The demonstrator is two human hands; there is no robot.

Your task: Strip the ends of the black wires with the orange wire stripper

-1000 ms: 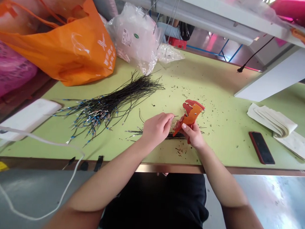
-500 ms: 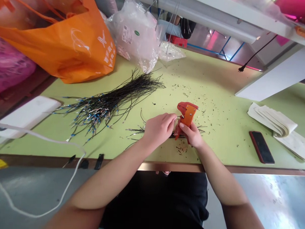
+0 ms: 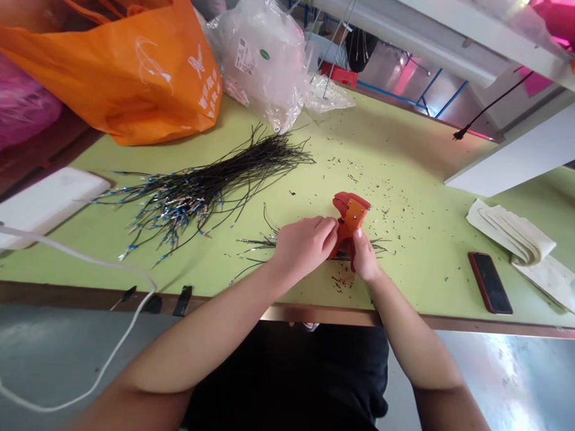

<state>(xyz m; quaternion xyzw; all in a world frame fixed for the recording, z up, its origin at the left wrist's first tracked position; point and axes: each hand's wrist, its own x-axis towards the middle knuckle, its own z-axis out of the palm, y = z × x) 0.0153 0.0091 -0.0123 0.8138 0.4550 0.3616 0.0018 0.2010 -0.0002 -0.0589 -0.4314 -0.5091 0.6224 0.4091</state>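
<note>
My right hand (image 3: 365, 256) is closed around the handles of an orange and red wire stripper (image 3: 352, 213), its jaws towards the upper left. My left hand (image 3: 305, 240) is closed in a pinch right beside the jaws. Whatever its fingertips hold is hidden behind the fingers. Beneath both hands lies a small bunch of black wires (image 3: 258, 243), its ends showing on either side. Farther left is a large bundle of black wires (image 3: 232, 174), many with blue and silvery tips. Short scraps (image 3: 342, 281) lie just below the stripper.
Dark clippings (image 3: 386, 212) are scattered over the green table (image 3: 425, 176). A phone (image 3: 490, 282) and folded cloth (image 3: 517, 233) lie at right. An orange bag (image 3: 146, 78), clear plastic bag (image 3: 265, 57) and white box (image 3: 47, 204) stand at left. A white cable (image 3: 122, 354) crosses the front edge.
My left hand has moved slightly right, up to the stripper's jaws. The stripper's handles are closer together under my right hand. The whole view has shifted a little.
</note>
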